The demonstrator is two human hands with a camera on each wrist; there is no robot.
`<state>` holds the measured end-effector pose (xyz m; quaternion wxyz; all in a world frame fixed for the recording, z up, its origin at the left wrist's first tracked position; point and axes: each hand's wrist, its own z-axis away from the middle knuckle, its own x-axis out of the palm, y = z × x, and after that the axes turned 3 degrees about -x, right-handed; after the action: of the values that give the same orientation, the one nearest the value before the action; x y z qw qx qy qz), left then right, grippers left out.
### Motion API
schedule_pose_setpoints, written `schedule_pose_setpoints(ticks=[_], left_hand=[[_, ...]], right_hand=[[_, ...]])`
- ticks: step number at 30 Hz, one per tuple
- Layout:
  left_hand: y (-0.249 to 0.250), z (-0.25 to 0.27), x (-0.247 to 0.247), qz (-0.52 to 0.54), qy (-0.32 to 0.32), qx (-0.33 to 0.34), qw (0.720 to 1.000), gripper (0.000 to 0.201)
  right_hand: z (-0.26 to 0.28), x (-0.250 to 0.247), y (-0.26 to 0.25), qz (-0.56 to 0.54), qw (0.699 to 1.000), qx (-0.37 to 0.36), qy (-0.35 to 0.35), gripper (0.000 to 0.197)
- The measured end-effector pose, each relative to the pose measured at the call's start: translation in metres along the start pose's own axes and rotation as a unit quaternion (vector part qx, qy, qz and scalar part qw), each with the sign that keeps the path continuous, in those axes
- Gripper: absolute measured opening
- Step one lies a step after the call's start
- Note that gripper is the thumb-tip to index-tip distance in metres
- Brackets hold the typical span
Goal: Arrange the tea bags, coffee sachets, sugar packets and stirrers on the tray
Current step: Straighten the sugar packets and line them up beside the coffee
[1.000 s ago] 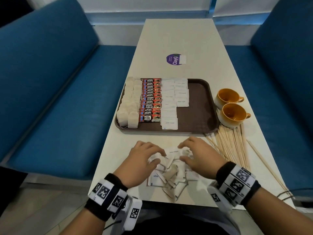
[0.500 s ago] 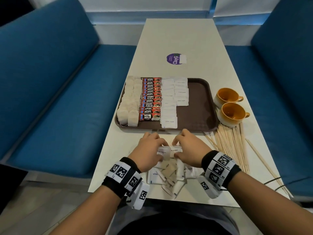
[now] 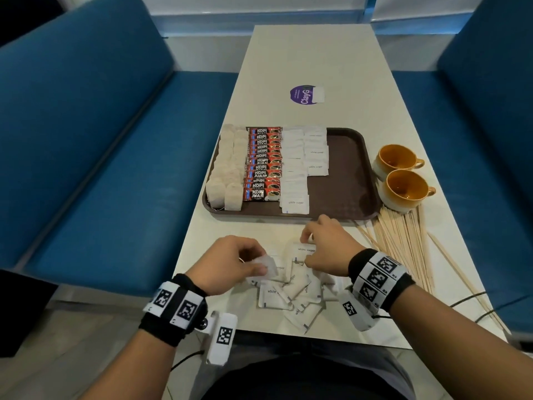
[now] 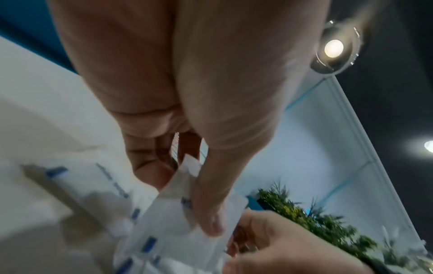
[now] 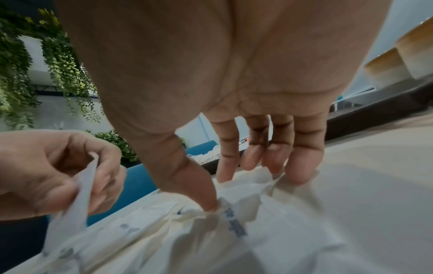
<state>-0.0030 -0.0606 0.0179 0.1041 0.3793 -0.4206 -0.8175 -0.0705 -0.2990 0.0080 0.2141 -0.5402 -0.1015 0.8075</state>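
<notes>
Sugar step: my left hand [image 3: 230, 262] pinches sugar packet [image 3: 266, 265]; right hand [image 3: 327, 245] fingers [image 5: 302, 163] curl on pile [image 3: 294, 293] packet, worktop near edge. Next: carry to tray [image 3: 343, 174] row.

Left hand [image 3: 230, 262] near the table's near edge, fingers curled, thumb and fingers pinching a sugar packet [image 3: 266, 265], right hand [image 3: 326, 245] just beside it, palm down, thumb and fingertips [image 5: 274, 161] pinching another sugar packet [image 3: 302, 251], both wrists banded
</notes>
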Motion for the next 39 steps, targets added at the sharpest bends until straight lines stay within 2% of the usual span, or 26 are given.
schedule_pose_setpoints(ticks=[3,8,11,14,16,18,20,23,25,27,29,33,39], left_hand=[[0.006,-0.008,0.016,-0.080,-0.020,0.024,0.996,0.021],[0.010,-0.020,0.028,-0.222,-0.026,0.058,0.973,0.030],[0.015,-0.022,0.030,-0.259,-0.033,0.069,0.963,0.030],[0.018,-0.024,0.030,-0.259,-0.043,0.061,0.963,0.028],[0.020,-0.024,0.029,-0.240,-0.050,0.056,0.968,0.031],[0.022,-0.022,0.028,-0.220,-0.050,0.056,0.973,0.034],[0.023,-0.019,0.025,-0.183,-0.037,0.056,0.981,0.034],[0.019,-0.011,0.012,-0.055,0.002,0.014,0.998,0.037],[0.010,-0.005,-0.002,-0.017,0.057,-0.020,0.998,0.036],[-0.003,0.001,-0.018,-0.025,0.116,-0.036,0.992,0.023],[-0.016,0.009,-0.031,-0.022,0.139,-0.048,0.989,0.016],[-0.023,0.021,-0.037,-0.040,0.100,-0.060,0.992,0.012],[-0.026,0.014,-0.008,-0.197,0.028,-0.025,0.980,0.012]], right_hand=[[0.000,-0.001,-0.002,0.001,1.000,0.001,-0.004,0.029],[0.000,-0.004,-0.002,-0.041,0.999,0.016,0.004,0.057],[-0.002,-0.005,-0.002,-0.042,0.999,0.031,-0.001,0.050],[-0.003,-0.006,-0.004,-0.020,1.000,0.021,0.009,0.023],[-0.004,-0.006,-0.005,-0.015,1.000,0.020,0.011,0.017],[-0.003,-0.006,-0.006,-0.028,0.999,0.021,0.014,0.022],[-0.002,-0.006,-0.006,-0.043,0.999,0.020,0.021,0.037],[-0.003,-0.005,-0.006,-0.082,0.996,0.034,0.014,0.049],[-0.004,-0.005,-0.005,-0.087,0.995,0.042,0.011,0.048],[-0.005,-0.006,-0.004,-0.064,0.997,0.038,0.011,0.042],[-0.005,-0.007,-0.004,-0.042,0.999,0.031,0.012,0.031],[-0.006,-0.007,-0.006,-0.016,1.000,0.024,0.006,0.023],[-0.005,-0.006,-0.010,-0.061,0.998,0.034,0.009,0.054]])
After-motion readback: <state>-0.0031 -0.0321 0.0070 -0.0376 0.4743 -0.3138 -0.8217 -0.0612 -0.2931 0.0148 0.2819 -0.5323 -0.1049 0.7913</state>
